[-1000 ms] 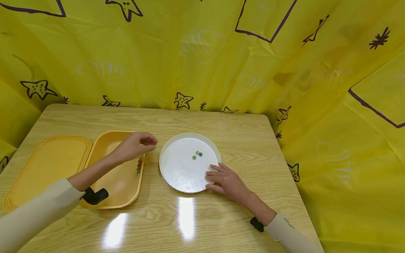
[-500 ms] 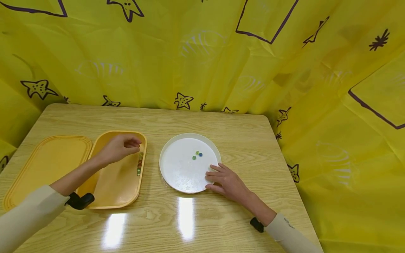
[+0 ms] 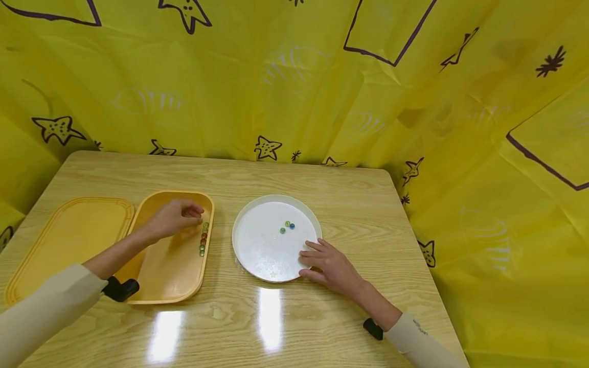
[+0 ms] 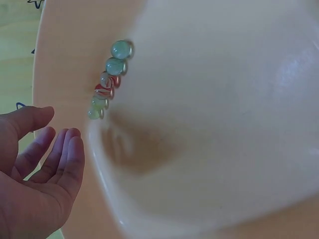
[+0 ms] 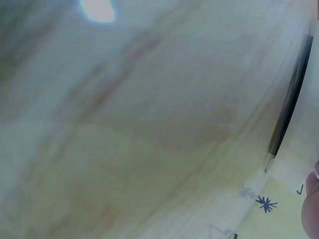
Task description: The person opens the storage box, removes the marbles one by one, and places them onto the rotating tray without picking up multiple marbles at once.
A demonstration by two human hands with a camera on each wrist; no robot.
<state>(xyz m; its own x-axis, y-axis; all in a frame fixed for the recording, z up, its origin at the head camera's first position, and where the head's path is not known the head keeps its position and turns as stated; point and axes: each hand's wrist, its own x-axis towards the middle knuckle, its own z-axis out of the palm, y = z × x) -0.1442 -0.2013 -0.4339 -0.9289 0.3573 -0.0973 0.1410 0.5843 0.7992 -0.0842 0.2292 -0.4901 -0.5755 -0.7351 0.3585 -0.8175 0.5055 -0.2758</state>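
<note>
Through my head view the left hand (image 3: 172, 220) is empty, fingers loosely curled — the row of marbles (image 3: 203, 239) starts just nearside of it, running nearward along the right wall of the box (image 3: 172, 273) — while the right hand (image 3: 330, 265), fingers spread, is at the dish (image 3: 259, 243).

A yellow curtain (image 3: 230, 92) is hanging behind and beside the wood-grain tabletop (image 3: 354, 209), dark-outlined starfish (image 3: 268, 148) and pale striped fish (image 3: 294, 64) patterning it. A flat orange lid (image 3: 73, 240) is lying at the left; two bright reflections (image 3: 270, 319) are gleaming in front.
</note>
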